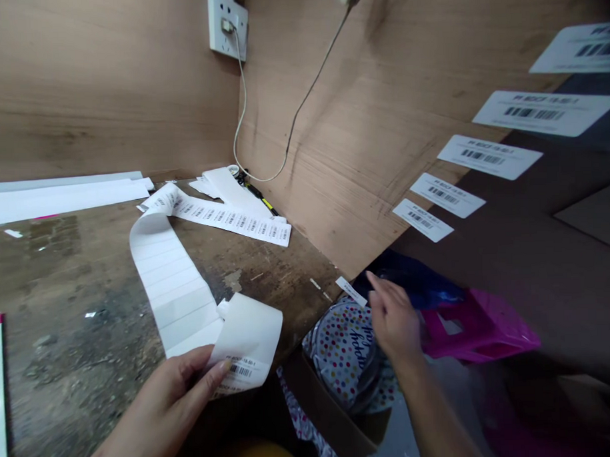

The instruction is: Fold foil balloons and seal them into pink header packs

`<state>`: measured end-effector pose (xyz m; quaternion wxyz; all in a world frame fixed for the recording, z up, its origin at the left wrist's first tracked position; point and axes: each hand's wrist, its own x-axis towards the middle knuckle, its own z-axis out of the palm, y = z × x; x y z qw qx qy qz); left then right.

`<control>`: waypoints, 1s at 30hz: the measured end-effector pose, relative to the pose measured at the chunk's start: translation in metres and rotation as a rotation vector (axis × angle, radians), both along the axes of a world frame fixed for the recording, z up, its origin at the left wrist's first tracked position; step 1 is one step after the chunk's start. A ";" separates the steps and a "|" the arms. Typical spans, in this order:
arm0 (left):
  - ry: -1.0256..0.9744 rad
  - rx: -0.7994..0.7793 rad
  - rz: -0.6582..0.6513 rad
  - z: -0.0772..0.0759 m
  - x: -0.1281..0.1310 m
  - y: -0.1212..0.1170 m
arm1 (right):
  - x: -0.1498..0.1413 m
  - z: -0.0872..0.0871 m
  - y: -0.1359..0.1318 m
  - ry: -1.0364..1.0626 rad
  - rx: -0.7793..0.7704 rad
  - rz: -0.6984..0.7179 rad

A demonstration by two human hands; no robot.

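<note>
My left hand point(161, 410) is at the bottom of the view, pinching the end of a long white label strip point(174, 286) that curls up across the worktop. A barcode label point(242, 372) is still on the strip near my fingers. My right hand point(394, 319) is above a polka-dot round package point(339, 350), and its fingertips meet a small white label point(351, 291). Another printed barcode strip point(229, 218) lies further back on the scarred wooden worktop point(62, 317). Several barcode labels point(487, 157) are stuck in a row along the edge of the tilted wooden board point(361, 120).
A cardboard box point(321, 414) holds the polka-dot package, with a blue bag point(411, 281) and a pink plastic item point(481, 325) beside it. White sheets point(64, 200) lie at the worktop's far left. A wall socket point(227, 32) feeds a thin cable point(241, 117).
</note>
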<state>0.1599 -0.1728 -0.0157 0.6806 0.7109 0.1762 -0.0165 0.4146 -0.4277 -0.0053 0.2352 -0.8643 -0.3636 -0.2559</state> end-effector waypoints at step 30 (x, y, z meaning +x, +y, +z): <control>-0.126 0.084 0.017 0.019 0.000 0.000 | -0.141 -0.002 0.120 0.713 0.233 0.620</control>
